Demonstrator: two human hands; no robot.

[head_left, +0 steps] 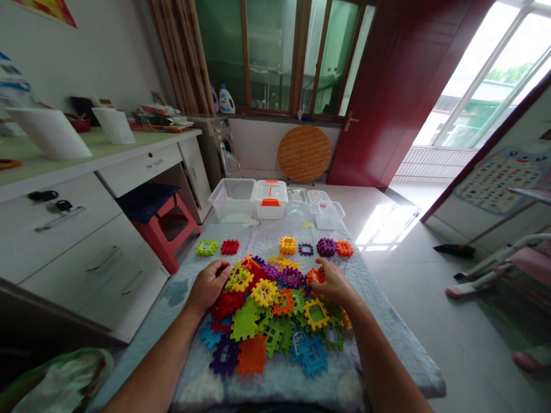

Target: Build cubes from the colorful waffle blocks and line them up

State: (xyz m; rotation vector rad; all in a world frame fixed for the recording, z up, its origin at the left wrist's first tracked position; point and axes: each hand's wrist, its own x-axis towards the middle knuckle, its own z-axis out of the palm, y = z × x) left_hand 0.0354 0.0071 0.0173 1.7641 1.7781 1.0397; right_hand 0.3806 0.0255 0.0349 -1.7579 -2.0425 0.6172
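A heap of colourful plastic interlocking tiles with notched edges lies in front of me, with a yellow tile (264,293), a lime green tile (245,321) and a flat orange tile (252,355) among them. My left hand (210,285) rests at the heap's upper left edge, its fingers loosely curved beside lime and red tiles, with nothing visible in them. At the upper right side, my right hand (336,282) has thumb and fingers around an orange tile (315,276), partly hidden by the hand. Beyond the heap, small stacks stand in a row: lime green (206,248), red (229,247), yellow (288,245), purple (326,247) and orange (344,248).
A dark blue tile frame (306,249) lies in the row. At the table's far end stand an open clear bin (232,201), a lidded box with orange latches (270,201) and smaller clear containers (329,213). A red stool (159,215) is at the left.
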